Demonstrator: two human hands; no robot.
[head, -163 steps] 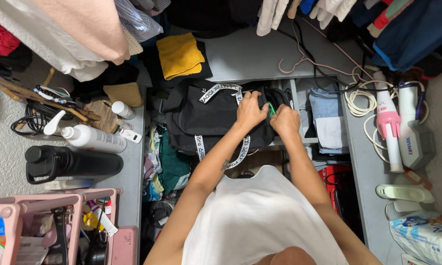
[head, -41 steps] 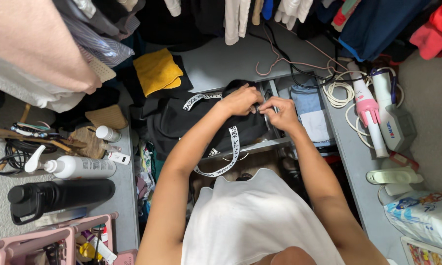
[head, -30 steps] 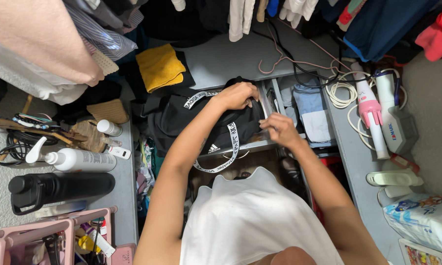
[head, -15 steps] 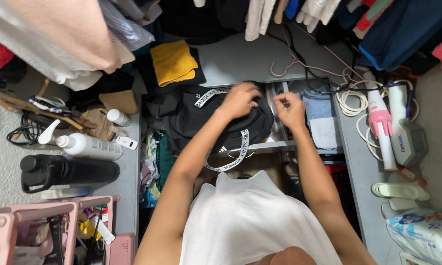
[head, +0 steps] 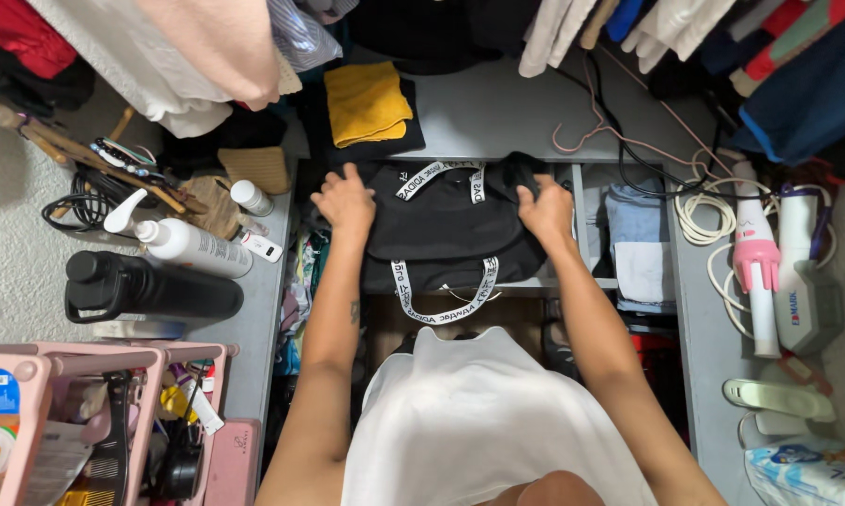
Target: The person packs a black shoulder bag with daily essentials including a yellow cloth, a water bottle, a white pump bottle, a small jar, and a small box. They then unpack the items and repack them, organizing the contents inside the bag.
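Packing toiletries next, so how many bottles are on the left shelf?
3: a big black bottle nearest, a white pump bottle beside it, a small white bottle farther back. Clutter may hide more.

The bag [head: 446, 225] sits on the open drawer [head: 586, 281], folded towel [head: 368, 103] behind, bottles [head: 193, 248] left.

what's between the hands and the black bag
Nothing visible. The left hand rests on the left end of the black bag and the right hand grips its right end. The white-banded straps lie across the middle, clear of both hands.
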